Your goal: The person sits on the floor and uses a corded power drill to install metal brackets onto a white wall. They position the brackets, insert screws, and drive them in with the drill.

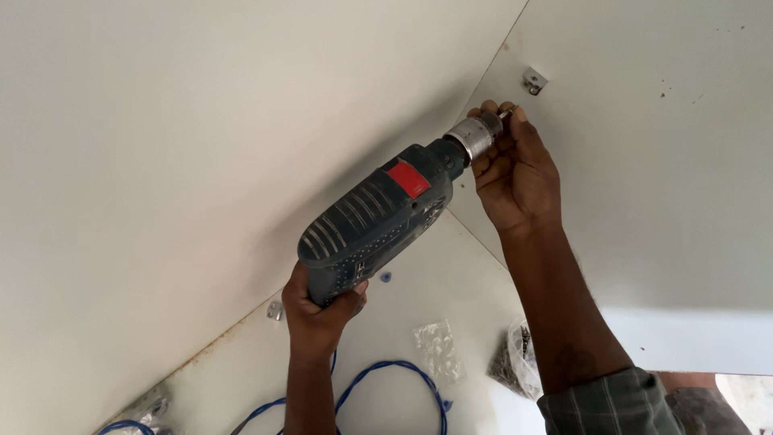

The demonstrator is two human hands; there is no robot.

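Observation:
My left hand (322, 310) grips the handle of a dark blue-grey power drill (378, 219) with a red patch on its body. The drill points up and to the right, its silver chuck (475, 135) close to a white panel. My right hand (515, 165) is wrapped around the chuck and the bit at its tip, fingers pinched there. A small metal bracket (534, 80) is fixed to the white panel just above and right of the bit, near the corner seam.
White panels meet in a corner: a big one (177, 145) on the left, another (660, 177) on the right. Below lie a blue cable (403, 379), a clear plastic bag (439, 348), a bag of screws (515, 362) and another small bracket (275, 311).

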